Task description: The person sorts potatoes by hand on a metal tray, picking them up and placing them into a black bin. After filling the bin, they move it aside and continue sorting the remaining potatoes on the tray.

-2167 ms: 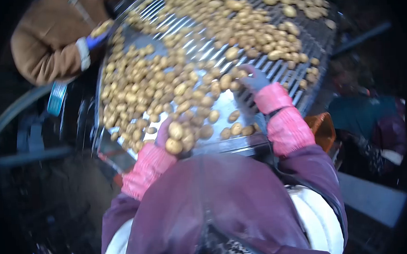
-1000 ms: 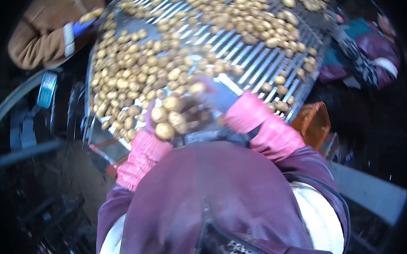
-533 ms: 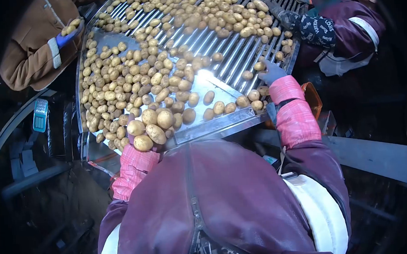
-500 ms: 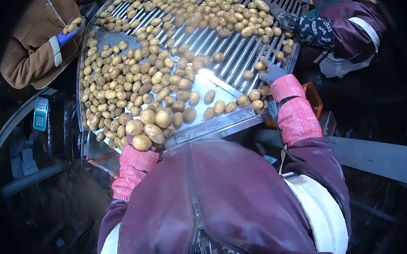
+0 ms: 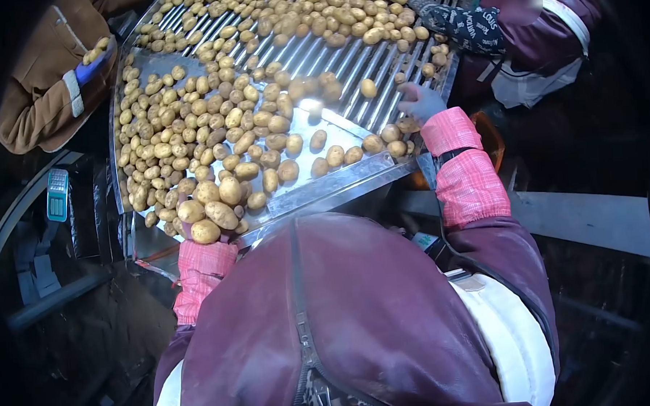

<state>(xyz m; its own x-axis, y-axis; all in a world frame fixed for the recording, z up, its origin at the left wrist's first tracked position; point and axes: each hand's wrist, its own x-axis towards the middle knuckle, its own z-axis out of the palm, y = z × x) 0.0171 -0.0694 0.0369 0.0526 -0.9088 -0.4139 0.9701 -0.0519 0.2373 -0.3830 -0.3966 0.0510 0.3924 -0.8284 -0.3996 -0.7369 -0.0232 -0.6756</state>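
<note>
My left hand (image 5: 187, 229) is mostly hidden under a cluster of large potatoes (image 5: 221, 215), cupped around them at the near edge of the metal tray (image 5: 317, 189). My right hand (image 5: 424, 103), in a pale glove, reaches over the roller bars (image 5: 364, 110) at the right side. Its fingers are apart and curve down toward the rollers, with a small potato (image 5: 399, 78) just beyond the fingertips. Several potatoes (image 5: 391, 133) lie beside and below that wrist. A broad heap of potatoes (image 5: 184, 129) covers the left of the tray.
At upper left a person in a brown coat holds potatoes in a blue-gloved hand (image 5: 91, 68). Another person's patterned sleeve (image 5: 470, 30) reaches over the rollers at upper right. An orange container (image 5: 488, 141) is below my right forearm. A teal handheld device (image 5: 58, 194) hangs at left.
My right hand has moved off the potato it was touching, its fingers now over the rollers. The left hand stays under its potatoes. The whole view has shifted slightly.
</note>
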